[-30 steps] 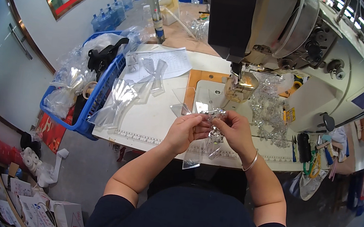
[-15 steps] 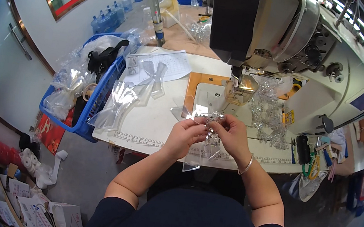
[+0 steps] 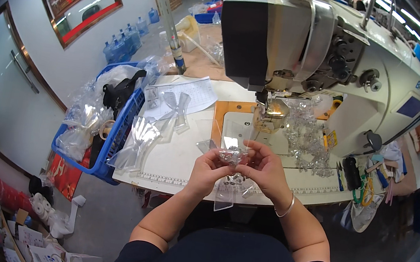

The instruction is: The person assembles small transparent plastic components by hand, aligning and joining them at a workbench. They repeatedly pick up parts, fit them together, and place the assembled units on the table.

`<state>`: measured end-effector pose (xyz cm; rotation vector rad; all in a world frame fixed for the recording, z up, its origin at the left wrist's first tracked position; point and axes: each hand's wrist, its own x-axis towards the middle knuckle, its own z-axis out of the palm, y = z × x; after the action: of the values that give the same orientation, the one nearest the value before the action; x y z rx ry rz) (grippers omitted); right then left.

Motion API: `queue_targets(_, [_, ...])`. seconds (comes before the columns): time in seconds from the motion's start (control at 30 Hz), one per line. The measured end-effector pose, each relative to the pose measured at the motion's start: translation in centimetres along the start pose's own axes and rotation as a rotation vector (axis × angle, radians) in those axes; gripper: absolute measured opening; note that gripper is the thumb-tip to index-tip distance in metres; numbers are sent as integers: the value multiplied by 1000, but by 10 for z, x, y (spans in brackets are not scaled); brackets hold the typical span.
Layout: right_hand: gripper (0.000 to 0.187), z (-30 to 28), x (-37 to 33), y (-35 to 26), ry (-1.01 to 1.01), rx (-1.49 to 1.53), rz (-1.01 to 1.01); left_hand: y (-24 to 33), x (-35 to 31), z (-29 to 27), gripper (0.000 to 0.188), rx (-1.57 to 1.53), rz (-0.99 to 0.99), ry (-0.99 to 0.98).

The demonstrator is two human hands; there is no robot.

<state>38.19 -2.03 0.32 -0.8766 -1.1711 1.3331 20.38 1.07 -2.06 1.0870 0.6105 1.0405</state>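
Observation:
Close to the sewing table's front edge, my left hand (image 3: 209,169) and my right hand (image 3: 269,171) come together on a clear plastic bow-shaped piece (image 3: 224,198). Fingers and thumbs of both pinch its gathered middle, where shiny silvery material shows; the exact grip is partly hidden. One flat end of the plastic hangs toward me past the table edge, and the other spreads toward the machine. To the left lie a clear plastic bow (image 3: 138,141) and another one (image 3: 176,109), partly on a printed sheet (image 3: 200,95). A heap of silvery trim (image 3: 307,138) lies right of the needle area.
The sewing machine (image 3: 301,42) towers over the table's far side. A blue basket (image 3: 124,133) of plastic bags stands at the left edge. Scissors with yellow and green handles (image 3: 368,190) and other tools sit at the right. Water bottles (image 3: 124,40) line the wall.
My view has shifted a little, so the scene sits lower. My fingers have changed their hold on the plastic piece, both thumbs now pointing inward at its gathered middle.

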Motion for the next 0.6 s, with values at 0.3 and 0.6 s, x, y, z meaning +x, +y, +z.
queue_targets(0.3, [36, -18, 6, 6, -52, 426, 232, -1, 3, -11, 34, -146, -59, 81])
queue_targets(0.6, [43, -10, -6, 1, -86, -135, 147, -6, 7, -13, 35, -162, 49, 175])
